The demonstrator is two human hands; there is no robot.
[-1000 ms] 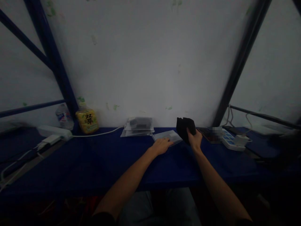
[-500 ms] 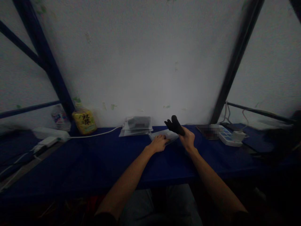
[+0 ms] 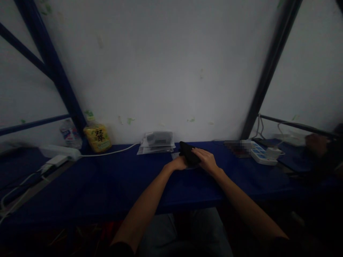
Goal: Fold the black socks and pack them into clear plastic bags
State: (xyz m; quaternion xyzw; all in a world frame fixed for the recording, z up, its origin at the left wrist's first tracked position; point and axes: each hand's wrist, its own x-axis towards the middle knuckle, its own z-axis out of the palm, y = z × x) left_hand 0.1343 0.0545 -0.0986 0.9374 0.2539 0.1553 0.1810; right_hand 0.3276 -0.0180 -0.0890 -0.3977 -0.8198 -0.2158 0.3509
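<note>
A soft black cloth item (image 3: 189, 154), bunched and folded, lies low over the table between my hands; its exact kind does not show. My right hand (image 3: 205, 159) rests over its right side, fingers curved round the fabric. From the left, my left hand (image 3: 179, 163) reaches beneath the cloth, which hides its fingers. Under both is a clear plastic bag (image 3: 174, 155), mostly covered, with a corner showing at the left.
Behind stands a stack of clear plastic packets (image 3: 158, 143). A yellow package (image 3: 98, 137) and a plastic bottle (image 3: 71, 134) are at left, near a white power strip (image 3: 60, 151). Another power strip (image 3: 262, 153) sits right. Another person's hand (image 3: 317, 143) shows far right.
My right hand has lowered the black cloth item leftward onto the plastic bag. My left hand's fingers are now covered by it. Another person's hand has appeared at the far right.
</note>
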